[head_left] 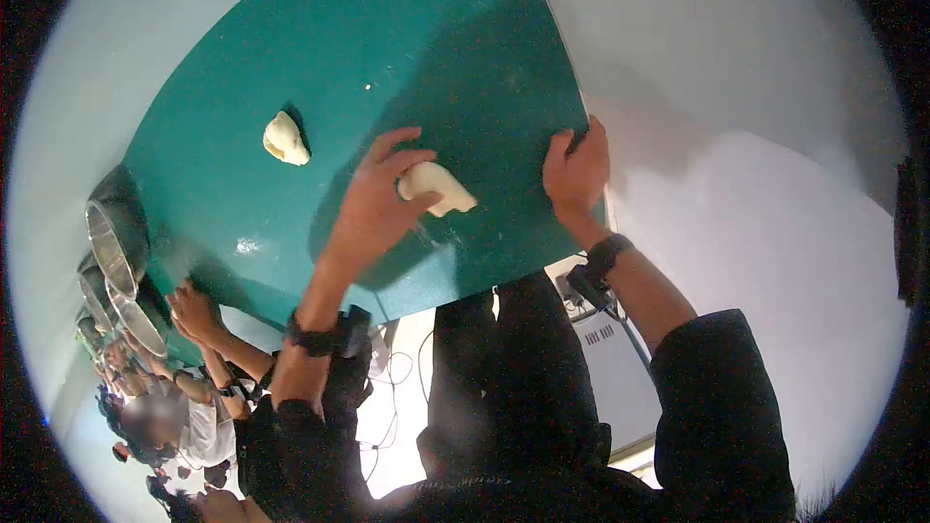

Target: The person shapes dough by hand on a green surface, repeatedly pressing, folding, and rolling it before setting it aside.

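1. Holding the pale dough piece [441, 186] in the left hand [373, 199], with the thumb across its near side and the fingers spread over the far side. Looks like a light clasp around the dough rather than a squeeze; cannot tell the exact pressure.

2. Resting the right hand [578, 174] at the straight edge of the green table [484, 48], well apart from the dough. Shows thumb and fingertips curled near the rim, with a gap between them; cannot tell a real grip on the edge from a mere touch.

3. Lying on the tabletop, beyond the left hand and off to the left: a second dough piece [287, 140], lumpy and folded-looking, untouched. Also showing on the green surface: a small white crumb [368, 87] and a floury smear [248, 246].

4. Seems, as a judgement, to be at a one-handed handling step, either steadying or turning the held piece; cannot tell which from a single view.

5. Calls, most likely, for an even, gentle touch from thumb and fingers, given a soft look and a narrow end liable to stretch or dent under a hard pinch.

6. Standing at the far left edge of the table: metal bowls [114, 247], near another person's hand [194, 314], well apart from both dough pieces.
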Demonstrator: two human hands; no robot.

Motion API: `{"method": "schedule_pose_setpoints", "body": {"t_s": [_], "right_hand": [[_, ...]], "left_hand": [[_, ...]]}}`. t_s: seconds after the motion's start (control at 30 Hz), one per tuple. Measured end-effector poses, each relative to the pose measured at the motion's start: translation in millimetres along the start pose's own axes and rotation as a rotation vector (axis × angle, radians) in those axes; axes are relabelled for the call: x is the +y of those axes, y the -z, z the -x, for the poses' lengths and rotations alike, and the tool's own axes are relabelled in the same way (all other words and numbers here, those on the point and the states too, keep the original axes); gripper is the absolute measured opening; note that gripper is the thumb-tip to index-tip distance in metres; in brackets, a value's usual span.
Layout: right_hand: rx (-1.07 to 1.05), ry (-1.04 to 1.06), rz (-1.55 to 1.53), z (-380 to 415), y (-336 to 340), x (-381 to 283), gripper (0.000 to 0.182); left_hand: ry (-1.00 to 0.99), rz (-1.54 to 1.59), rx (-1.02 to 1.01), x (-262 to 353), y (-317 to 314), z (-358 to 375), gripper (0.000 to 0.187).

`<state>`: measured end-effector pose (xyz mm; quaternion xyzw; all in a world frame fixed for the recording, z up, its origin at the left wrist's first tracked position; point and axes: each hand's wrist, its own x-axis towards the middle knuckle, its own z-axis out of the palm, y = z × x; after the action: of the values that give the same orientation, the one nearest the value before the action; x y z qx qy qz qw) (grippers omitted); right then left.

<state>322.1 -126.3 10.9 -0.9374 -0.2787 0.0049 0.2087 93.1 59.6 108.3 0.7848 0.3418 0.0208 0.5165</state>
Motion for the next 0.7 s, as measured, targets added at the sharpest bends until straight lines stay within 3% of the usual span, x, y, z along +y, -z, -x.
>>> {"method": "schedule_pose_setpoints", "body": {"t_s": [0.07, 0.2, 0.27, 0.37, 0.47, 0.57, 0.63, 0.7], "right_hand": [[-0.003, 0.010, 0.015, -2, 3, -1, 0.043], [-0.014, -0.023, 0.013, 0, 1, -6, 0.045], [-0.002, -0.024, 0.007, -1, 1, -8, 0.045], [-0.006, -0.014, 0.002, 0, 3, -8, 0.046], [-0.020, -0.022, -0.011, -2, 5, -8, 0.046], [-0.068, -0.045, -0.026, -4, 7, -10, 0.049], [-0.163, -0.101, -0.016, -5, 14, -12, 0.054], [-0.115, -0.069, -0.006, -2, 7, -5, 0.054]], "left_hand": [[0.045, -0.006, -0.106, -9, 11, 6, 0.048], [0.014, -0.014, -0.130, 3, 6, 6, 0.025], [0.076, -0.145, -0.117, 13, -7, -1, 0.028], [-0.020, -0.339, -0.050, 6, -37, -8, 0.032], [0.069, -0.406, -0.111, 18, -68, -7, 0.024], [-0.304, -0.527, 0.106, 1, -108, 1, 0.022], [-0.382, -0.504, 0.171, -2, -118, -2, 0.019], [-0.445, -0.495, 0.294, 4, -120, -10, 0.015]]}}
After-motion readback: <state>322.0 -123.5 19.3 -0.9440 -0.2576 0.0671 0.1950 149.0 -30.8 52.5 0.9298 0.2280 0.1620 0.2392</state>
